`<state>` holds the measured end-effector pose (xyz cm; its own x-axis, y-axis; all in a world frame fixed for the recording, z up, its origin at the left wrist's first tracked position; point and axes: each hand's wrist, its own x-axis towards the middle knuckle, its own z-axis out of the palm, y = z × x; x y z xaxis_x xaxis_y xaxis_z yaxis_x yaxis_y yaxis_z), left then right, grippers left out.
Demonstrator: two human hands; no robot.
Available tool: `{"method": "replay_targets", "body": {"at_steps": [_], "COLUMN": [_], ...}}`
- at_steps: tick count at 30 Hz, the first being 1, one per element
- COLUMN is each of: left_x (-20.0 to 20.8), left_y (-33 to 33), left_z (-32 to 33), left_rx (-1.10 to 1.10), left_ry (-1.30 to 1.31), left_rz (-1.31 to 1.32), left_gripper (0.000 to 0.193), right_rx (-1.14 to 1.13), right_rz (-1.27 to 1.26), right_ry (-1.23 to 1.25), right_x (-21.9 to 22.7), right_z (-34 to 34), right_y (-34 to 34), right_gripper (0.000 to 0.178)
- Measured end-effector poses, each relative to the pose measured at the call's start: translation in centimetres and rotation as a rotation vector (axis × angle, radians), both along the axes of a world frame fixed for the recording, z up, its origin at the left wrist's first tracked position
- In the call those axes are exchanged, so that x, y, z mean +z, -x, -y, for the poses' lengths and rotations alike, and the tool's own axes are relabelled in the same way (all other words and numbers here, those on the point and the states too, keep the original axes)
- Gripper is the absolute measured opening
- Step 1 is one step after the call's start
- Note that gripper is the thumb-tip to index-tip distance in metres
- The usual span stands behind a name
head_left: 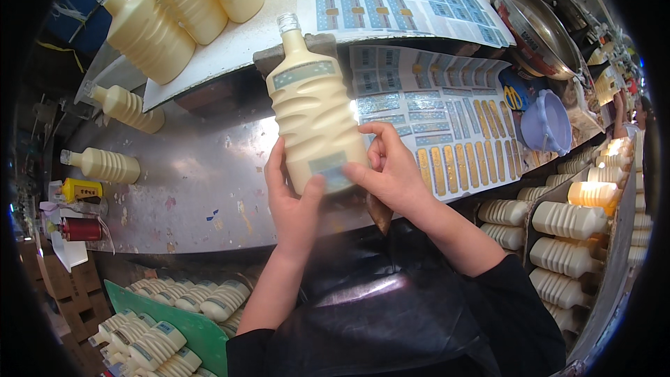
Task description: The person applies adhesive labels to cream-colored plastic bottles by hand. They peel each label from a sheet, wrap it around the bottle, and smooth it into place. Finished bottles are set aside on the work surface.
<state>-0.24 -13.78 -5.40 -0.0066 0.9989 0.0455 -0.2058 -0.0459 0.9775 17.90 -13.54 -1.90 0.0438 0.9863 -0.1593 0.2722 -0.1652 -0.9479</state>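
Observation:
A cream-coloured ribbed bottle (307,108) with a clear threaded neck lies in front of me, its neck end resting at a brown padded block (322,45). A blue label with pale dots wraps its shoulder, and a small bluish label (333,170) sits near its base. My left hand (294,202) grips the base from the left, thumb on the front. From the right, my right hand (392,173) holds the base, with its thumb on the small label and its index finger along the side. Sheets of blue and gold labels (447,122) lie just right of the bottle.
A raised white shelf (286,1) holds several cream bottles and another label sheet (377,0). Two bottles stand at the table's left, near a yellow box (82,189) and red can (80,229). A lilac bucket (546,123) is at right. Bottle-filled crates flank me.

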Motion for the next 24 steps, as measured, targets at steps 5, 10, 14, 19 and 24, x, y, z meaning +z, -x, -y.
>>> {"method": "replay_targets", "body": {"at_steps": [5,10,14,19,24], "left_x": [0.4,0.1,-0.2,0.6,1.0], "left_y": [-0.1,0.0,0.0,-0.1,-0.4], "left_z": [-0.1,0.0,-0.1,0.0,0.1], "left_rx": [0.004,0.017,0.026,0.008,0.016], "left_ry": [0.023,0.003,-0.002,0.026,0.037], "left_rz": [0.024,0.0,-0.022,-0.003,-0.024], "left_gripper": [0.077,0.077,0.078,0.08,0.083], "right_rx": [0.004,0.004,-0.002,-0.012,-0.021], "right_rz": [0.037,-0.023,-0.008,0.01,0.064], "right_ry": [-0.01,-0.016,-0.007,0.016,0.011], "right_x": [-0.4,-0.3,-0.3,-0.6,-0.1], "right_z": [0.0,0.0,-0.1,-0.2,-0.1], "right_y": [-0.2,0.0,0.0,-0.2,0.0], "right_gripper": [0.07,0.066,0.065,0.069,0.069]}}
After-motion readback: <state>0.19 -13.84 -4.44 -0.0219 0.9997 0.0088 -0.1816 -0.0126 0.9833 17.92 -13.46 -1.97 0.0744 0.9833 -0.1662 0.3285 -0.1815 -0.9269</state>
